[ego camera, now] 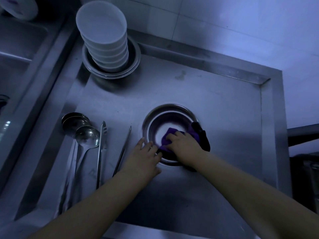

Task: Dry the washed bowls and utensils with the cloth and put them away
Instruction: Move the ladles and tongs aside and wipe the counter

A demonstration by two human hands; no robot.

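Note:
A steel bowl (168, 116) stands on the steel counter (215, 104) in front of me. My right hand (184, 144) is inside it, gripping a purple cloth (170, 135) against the bowl's inner wall. My left hand (145, 156) holds the bowl's near-left rim, fingers curled over the edge. A stack of several white bowls (105, 37) sits inside steel bowls (110, 69) at the back left. Ladles (81, 130) and tongs (101, 149) lie side by side at the left.
A second thin utensil (122, 150) lies between the tongs and my left hand. A raised steel rim (269, 118) borders the counter on the right and back. A sink basin (19, 54) lies at the far left. Tiled wall (224, 19) stands behind.

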